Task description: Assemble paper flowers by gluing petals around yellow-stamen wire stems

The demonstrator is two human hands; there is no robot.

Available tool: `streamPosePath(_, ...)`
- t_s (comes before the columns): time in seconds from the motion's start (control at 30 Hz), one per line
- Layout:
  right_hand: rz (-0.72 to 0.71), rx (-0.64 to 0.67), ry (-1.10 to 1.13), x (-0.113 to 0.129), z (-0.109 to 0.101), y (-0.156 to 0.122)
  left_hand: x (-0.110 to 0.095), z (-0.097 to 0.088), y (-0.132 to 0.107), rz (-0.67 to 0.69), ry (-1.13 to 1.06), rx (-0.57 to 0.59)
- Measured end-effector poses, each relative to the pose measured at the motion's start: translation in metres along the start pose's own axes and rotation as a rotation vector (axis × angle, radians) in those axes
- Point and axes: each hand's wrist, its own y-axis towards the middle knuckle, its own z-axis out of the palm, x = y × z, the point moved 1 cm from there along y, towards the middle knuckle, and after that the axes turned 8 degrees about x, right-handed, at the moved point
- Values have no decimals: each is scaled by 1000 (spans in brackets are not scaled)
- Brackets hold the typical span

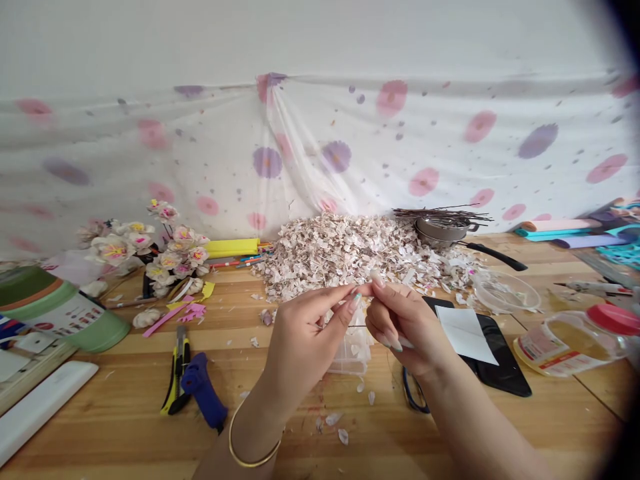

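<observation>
From where I stand, both forearms reach in from the near side of the wooden table (280,440), angled toward each other so that the hands meet in the middle. The left hand (307,333) is turned with its back up, wrist bent, index finger stretched toward the other hand and thumb brought up beneath it. A gold bangle (250,464) circles that wrist. The right hand (403,320) comes in at a slant, thumb laid along the bent index finger, the other fingers curled under toward the palm. The fingertips of the two hands are touching or nearly so, thumb and index drawn together on each; whatever may be pinched there is too small or hidden, and I cannot tell.

Just below and between the hands sits a clear plastic box (347,363), partly covered by them. Beyond them rises a big heap of pale petals (340,253), and a few loose petals (343,437) lie on the near boards. A dark blue loop handle (417,406) shows beside the right wrist. To the left forearm's outer side lie a blue tool (205,393) and a yellow-and-black cutter (173,383), both well clear of the fingers.
</observation>
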Motion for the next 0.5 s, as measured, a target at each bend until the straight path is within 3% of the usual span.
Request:
streamPosePath(0.17,-23,-15,-129,-3,1,-5,4,-2,-1,62,132,-90)
streamPosePath(0.3,-73,-9,-160,-5,4,-4,3,-3,0,138,202,-62)
streamPosePath(0.5,-344,2,144,13,-6,-7,2,-5,0,245,173,-9)
